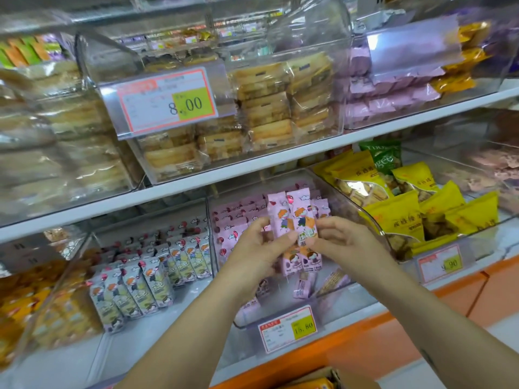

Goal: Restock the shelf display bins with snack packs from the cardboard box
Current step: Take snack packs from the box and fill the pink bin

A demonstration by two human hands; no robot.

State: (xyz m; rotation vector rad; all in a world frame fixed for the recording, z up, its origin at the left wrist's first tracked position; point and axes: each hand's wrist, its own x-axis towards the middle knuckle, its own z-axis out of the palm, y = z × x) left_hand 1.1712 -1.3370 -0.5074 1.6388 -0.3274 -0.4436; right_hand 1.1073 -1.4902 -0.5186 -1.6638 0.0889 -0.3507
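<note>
Pink snack packs [292, 217], a small bunch standing upright with the cartoon print facing the camera, are pinched between both hands above the clear bin [323, 310] on the lower shelf. The left hand [261, 245] has its thumb across the front of the bunch and its fingers curled behind. The right hand [348, 240] closes on the other edge with bent fingertips, so both hands are clamped on the same packs and neither is free. Behind the hands and a little to their left, matching pink packs already stand in tidy rows at the back of the bin. Directly under the hands the front of the bin holds only a few loose ones lying flat, so I judge this bin part filled, with the front rows left to build. Left of the left hand, the pale packs [146, 282] in the next bin look neatly lined up but stop short of the front. Right of the right hand, the yellow bags [407, 217] are heaped high. Below the forearms, at the bottom edge, a corner of the cardboard box [345, 380] shows, with something orange inside. How much stock it holds cannot be told.
</note>
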